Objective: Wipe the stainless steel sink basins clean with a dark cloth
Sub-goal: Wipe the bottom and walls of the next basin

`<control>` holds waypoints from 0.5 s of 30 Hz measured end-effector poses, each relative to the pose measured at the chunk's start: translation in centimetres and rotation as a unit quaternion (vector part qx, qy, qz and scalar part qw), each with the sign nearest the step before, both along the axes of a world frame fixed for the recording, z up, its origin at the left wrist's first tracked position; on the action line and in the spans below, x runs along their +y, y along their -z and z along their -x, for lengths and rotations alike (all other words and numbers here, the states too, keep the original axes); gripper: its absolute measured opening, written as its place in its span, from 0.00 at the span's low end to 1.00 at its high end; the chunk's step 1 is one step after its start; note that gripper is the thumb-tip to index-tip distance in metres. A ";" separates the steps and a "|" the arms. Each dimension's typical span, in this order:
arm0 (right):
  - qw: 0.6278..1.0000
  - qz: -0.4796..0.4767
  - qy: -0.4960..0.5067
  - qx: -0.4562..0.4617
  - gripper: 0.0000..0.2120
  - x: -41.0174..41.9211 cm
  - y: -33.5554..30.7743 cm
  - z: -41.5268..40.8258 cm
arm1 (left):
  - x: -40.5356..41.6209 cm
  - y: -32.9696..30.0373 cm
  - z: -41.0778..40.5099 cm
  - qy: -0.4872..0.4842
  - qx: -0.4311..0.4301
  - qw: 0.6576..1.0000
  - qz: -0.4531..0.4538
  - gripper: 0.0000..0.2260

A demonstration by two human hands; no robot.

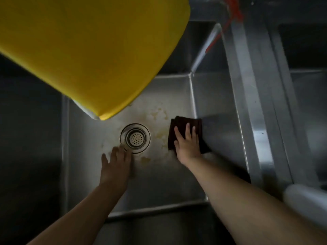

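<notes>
Nearest the lens, a big yellow plastic board hangs over the far-left part of the sink basin, its rounded corner ending just short of the drain strainer and hiding the basin's far-left corner. Taking the drain strainer as the landmark: the left hand lies on its near-left side, palm down, fingers straight and slightly spread, fingertips touching the strainer's ring; it holds nothing. To the strainer's right, the right hand presses flat on the dark cloth, fingers extended over it. That cloth lies on the basin floor hard against the right wall, its right edge turning up at the foot of the wall. Between strainer and cloth, and beyond the strainer toward the far wall, yellowish stains mark the steel; another patch sits just nearer than the strainer. Bare floor stretches from the strainer to the near wall between the two forearms, and leftward to the left wall. Right of the cloth rises the steel divider, with a second basin past it. A red-wrapped tap pipe slants down over the far-right corner.
</notes>
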State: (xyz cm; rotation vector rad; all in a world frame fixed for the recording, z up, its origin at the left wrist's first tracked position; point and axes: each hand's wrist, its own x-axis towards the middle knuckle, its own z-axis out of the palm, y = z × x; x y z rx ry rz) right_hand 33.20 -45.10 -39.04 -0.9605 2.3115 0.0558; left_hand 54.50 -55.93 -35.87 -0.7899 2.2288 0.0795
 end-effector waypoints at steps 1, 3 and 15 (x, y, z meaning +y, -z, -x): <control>0.999 0.027 0.015 0.011 0.25 -1.4 0.4 1.0 | -0.1 0.3 -0.2 0.001 -0.012 1.000 0.009 0.43; 0.997 0.066 0.037 0.025 0.25 -4.3 1.1 3.2 | -0.5 0.7 -0.6 -0.006 -0.021 0.999 0.031 0.45; 0.999 0.023 0.034 0.030 0.36 -16.2 3.9 11.4 | -4.0 0.5 -4.3 -0.032 -0.035 0.997 0.058 0.54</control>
